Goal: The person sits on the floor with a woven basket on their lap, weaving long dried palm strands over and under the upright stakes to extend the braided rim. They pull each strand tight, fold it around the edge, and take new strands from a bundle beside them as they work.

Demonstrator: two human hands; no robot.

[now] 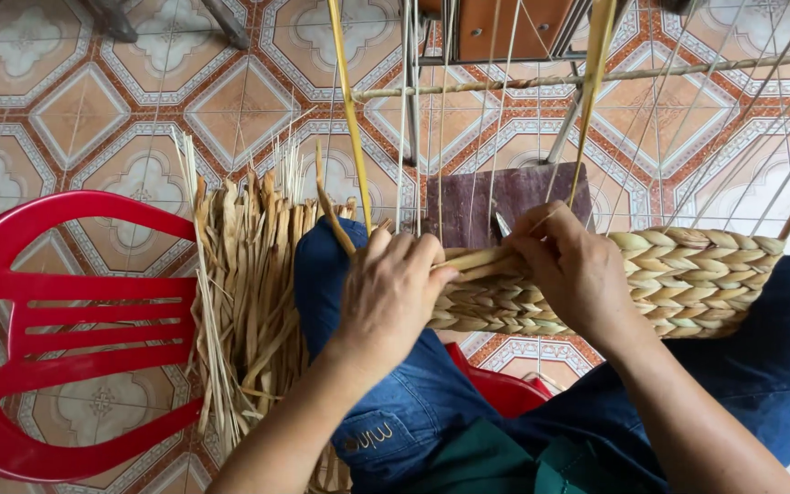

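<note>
While you sit with both knees up, your left hand (393, 291) lies curled over the near-left end of the woven band (678, 279), fingers closed down on the plaited straw and on the loose strand (468, 261) that runs right toward your other hand. Your right hand (571, 270) pinches that same strand's far end against the band's top edge, thumb and fingertips pressed together on it. Band sits across your lap on the blue jeans (395, 402), stretching right past your right wrist, thick braided rows, pale tan. Thin upright strings (496, 101) rise from the band to the far frame. Two yellow stalks (349, 110) stand up between the strings. Bundle of dried straw (249, 293) lies left of your left knee, just beside the red plastic chair (66, 338). Dark board (505, 201) lies far of the hands on the patterned tile floor (93, 110). Green cloth (496, 462) at the near edge.
</note>
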